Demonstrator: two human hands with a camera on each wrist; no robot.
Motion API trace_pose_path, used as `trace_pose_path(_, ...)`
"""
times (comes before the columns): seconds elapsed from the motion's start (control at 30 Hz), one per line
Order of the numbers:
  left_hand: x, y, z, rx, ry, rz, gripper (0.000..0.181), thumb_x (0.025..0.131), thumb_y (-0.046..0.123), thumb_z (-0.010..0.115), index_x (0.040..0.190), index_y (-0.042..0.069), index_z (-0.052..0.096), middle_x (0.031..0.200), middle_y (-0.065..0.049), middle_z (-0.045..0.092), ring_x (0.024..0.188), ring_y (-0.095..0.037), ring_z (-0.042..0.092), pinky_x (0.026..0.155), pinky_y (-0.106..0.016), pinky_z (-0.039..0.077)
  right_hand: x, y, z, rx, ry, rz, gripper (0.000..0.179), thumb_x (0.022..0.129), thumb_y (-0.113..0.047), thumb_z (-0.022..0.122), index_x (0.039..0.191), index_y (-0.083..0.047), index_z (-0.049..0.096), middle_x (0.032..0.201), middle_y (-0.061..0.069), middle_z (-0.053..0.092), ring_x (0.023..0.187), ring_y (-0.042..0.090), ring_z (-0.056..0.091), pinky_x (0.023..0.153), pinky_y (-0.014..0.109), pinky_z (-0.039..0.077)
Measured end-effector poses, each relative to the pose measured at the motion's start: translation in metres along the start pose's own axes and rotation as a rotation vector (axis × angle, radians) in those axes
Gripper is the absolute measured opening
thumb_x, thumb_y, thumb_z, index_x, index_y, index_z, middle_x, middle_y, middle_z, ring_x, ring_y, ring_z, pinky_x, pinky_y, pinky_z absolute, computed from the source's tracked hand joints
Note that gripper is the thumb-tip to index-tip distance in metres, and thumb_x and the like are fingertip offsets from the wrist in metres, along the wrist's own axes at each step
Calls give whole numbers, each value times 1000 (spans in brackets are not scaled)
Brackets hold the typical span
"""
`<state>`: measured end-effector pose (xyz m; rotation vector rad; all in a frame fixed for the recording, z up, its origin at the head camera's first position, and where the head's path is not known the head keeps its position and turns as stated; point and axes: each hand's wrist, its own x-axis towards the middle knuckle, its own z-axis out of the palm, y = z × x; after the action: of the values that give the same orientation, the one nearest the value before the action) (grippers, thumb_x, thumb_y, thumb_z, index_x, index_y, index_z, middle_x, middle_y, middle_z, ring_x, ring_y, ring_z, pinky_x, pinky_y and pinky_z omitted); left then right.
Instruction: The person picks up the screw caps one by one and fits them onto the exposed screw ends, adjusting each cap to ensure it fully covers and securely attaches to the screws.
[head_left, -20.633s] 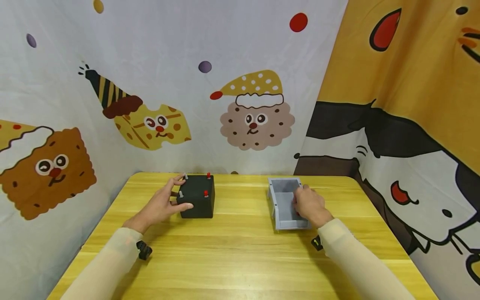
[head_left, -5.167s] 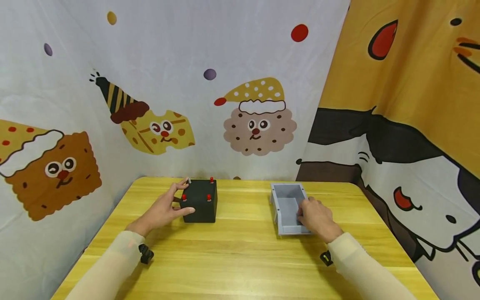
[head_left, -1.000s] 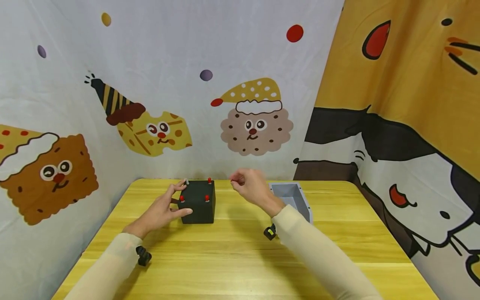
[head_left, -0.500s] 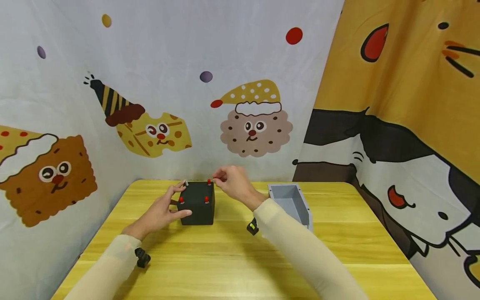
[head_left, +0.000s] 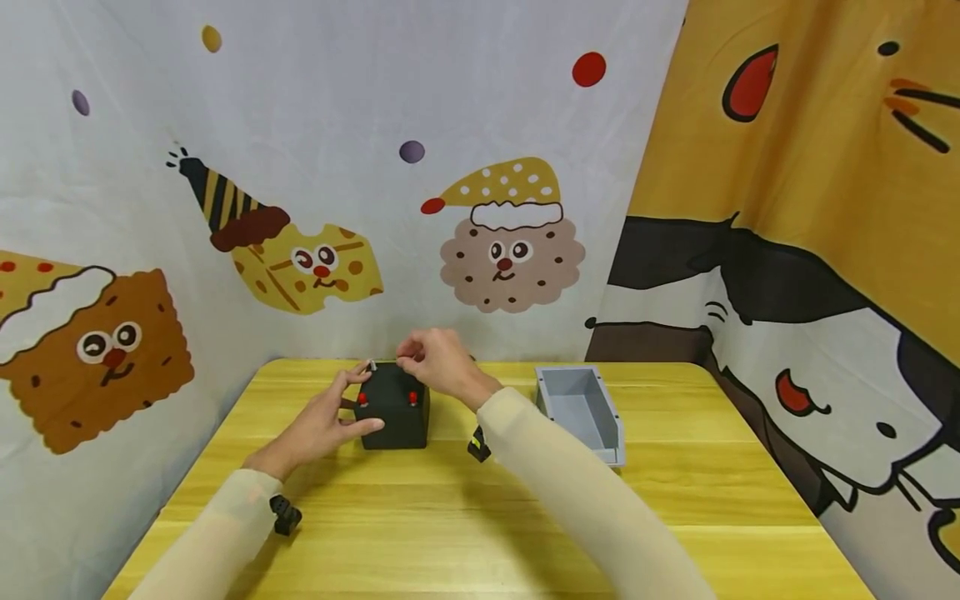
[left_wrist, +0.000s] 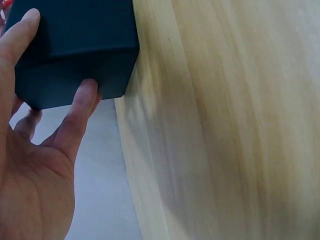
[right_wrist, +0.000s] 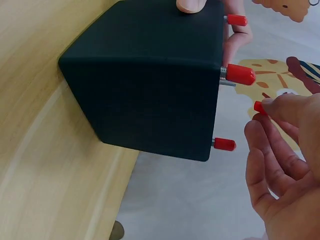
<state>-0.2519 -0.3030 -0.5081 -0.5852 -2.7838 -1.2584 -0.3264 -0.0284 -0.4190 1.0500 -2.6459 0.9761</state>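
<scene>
A black box stands on the table's left half, with metal studs on its top. My left hand grips its left side, thumb on the front face. Red caps sit on the front-left stud and front-right stud. At the back left, a bare stud is beside my left fingertips. My right hand is over the box's back-right corner, hiding that stud in the head view. Between thumb and fingertip it pinches a small red cap, apart from the studs in the right wrist view.
An open grey tray lies right of the box, below the right sleeve. The wooden table ends at the back against a printed cloth. A black wrist camera hangs below the left cuff.
My right hand has gone from the grey tray leftward to above the box, carrying a red cap. Since the oldest frame, the front-left stud has gained a red cap. My left hand stays put.
</scene>
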Motion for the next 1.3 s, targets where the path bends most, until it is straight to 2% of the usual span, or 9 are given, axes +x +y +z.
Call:
trace_pose_path(0.03,3,-12,1,-20,1,43,82,107,56,84,167,18,43,196,-9,26,127,-45,79,91,-48,75,2,-1,1,1,-4,2,13,111,-18,84,120,-11,88,113,4,90,99,19,85,87,30,70)
trace_pose_path(0.13,4,-16,0,-19,-2,69,82,107,58,83,166,19,43,196,-9,26,125,-45,79,89,-47,75,9,-4,5,-5,-8,2,13,111,-20,84,121,-13,88,113,2,90,98,16,84,86,26,69)
trace_pose_path(0.23,4,-11,0,-22,-1,33,83,106,57,85,165,17,43,196,-10,25,129,-46,78,91,-47,75,14,-9,9,-13,-14,0,14,111,-21,84,121,-13,88,112,2,90,97,15,83,84,23,68)
trace_pose_path(0.27,1,1,-2,-6,-2,-11,83,105,56,86,164,16,44,195,-14,27,130,-50,77,93,-51,74,16,-10,10,-19,-16,2,13,111,-21,84,121,-13,88,112,1,90,96,14,83,83,22,67)
trace_pose_path(0.3,0,4,-1,-4,-2,-30,83,105,54,87,165,15,44,195,-14,26,132,-50,77,95,-51,74,17,-12,11,-22,-20,2,13,111,-21,84,120,-13,88,111,2,90,96,14,83,82,22,67)
trace_pose_path(0.43,-2,11,1,16,2,-60,80,107,45,87,166,16,42,195,-15,26,133,-46,77,97,-47,74,21,-20,17,-59,-34,20,12,113,-23,82,120,-17,88,113,-1,90,98,12,82,84,20,66)
trace_pose_path(0.73,0,7,1,41,5,-67,83,106,49,88,167,18,41,196,-8,25,135,-46,76,97,-44,74,35,-27,25,-66,-35,73,15,114,-22,80,124,-16,89,118,1,90,104,15,84,86,22,68)
trace_pose_path(1.1,-1,7,0,27,5,-60,81,108,46,86,168,16,40,195,-13,26,134,-46,76,95,-43,74,39,-29,30,-56,-25,97,14,113,-22,81,123,-18,90,119,0,90,107,16,85,91,26,70)
trace_pose_path(1.3,0,7,2,27,-3,-61,82,108,48,86,167,16,40,194,-15,29,135,-47,76,97,-45,74,38,-31,34,-57,-44,144,13,113,-23,81,122,-20,90,120,-2,90,107,14,84,89,25,70)
